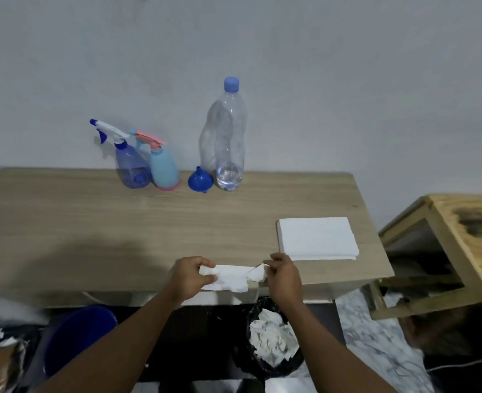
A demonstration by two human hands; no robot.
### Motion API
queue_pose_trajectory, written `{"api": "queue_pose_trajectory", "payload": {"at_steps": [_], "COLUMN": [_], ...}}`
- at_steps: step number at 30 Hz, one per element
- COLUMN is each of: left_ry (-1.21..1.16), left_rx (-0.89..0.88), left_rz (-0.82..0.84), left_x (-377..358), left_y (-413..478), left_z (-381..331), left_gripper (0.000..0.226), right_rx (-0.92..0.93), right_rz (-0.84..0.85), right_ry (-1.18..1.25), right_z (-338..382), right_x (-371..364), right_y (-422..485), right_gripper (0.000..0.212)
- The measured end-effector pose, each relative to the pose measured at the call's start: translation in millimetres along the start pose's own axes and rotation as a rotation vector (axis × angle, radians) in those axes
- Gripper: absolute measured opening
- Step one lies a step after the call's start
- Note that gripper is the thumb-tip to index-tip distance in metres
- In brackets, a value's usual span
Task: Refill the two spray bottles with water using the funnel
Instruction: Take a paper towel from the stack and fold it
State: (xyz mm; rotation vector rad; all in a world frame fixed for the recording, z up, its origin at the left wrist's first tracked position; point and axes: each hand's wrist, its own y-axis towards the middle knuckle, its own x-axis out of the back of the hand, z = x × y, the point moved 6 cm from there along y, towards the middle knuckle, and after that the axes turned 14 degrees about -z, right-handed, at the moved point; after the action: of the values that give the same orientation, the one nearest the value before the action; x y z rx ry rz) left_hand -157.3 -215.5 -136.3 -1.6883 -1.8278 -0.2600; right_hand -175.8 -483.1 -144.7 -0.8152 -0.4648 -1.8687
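Left hand (190, 276) and right hand (283, 275) each pinch an end of a crumpled white paper towel (228, 276). I'd wad it tight, then drop it in the black bin (244, 347) below the right hand. Translucent blue spray bottle (130, 165), pale-blue spray bottle (163, 165) and blue plastic funnel (200, 179) sit well beyond both hands.

Blue sprayer (132, 168), teal sprayer (163, 168), funnel (200, 181) and near-empty water bottle (227, 137) stand abreast.
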Motion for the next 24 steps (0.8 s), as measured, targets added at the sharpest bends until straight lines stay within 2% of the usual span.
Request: {"api": "queue_pose_trajectory", "payload": {"at_steps": [4, 8, 12, 18, 24], "left_ry": [0.030, 0.029, 0.043, -0.007, 0.011], "left_rx": [-0.018, 0.002, 0.003, 0.161, 0.312], "left_rz": [-0.057, -0.072, -0.016, 0.106, 0.086], "left_x": [-0.1, -4.4, -26.8, -94.2, -164.4], "left_y": [-14.0, -29.9, -50.6, -96.7, -109.5], "left_z": [-18.0, -22.9, -17.3, 13.9, 64.6], "left_gripper": [0.028, 0.024, 0.021, 0.016, 0.023], "right_rx": [0.035, -0.020, -0.129, -0.259, -0.388], "right_rz": [0.017, 0.024, 0.010, 0.068, 0.013], "right_ry": [-0.018, 0.240, 0.382, 0.326, 0.270], "right_z": [0.9, -2.7, -36.4, -120.2, -202.2], "right_x": [3.1, 23.6, 53.0, 75.2, 38.7], "right_y": [4.1, -2.1, -14.8, -54.3, -70.7], "right_gripper": [0.022, 0.017, 0.019, 0.010, 0.033]}}
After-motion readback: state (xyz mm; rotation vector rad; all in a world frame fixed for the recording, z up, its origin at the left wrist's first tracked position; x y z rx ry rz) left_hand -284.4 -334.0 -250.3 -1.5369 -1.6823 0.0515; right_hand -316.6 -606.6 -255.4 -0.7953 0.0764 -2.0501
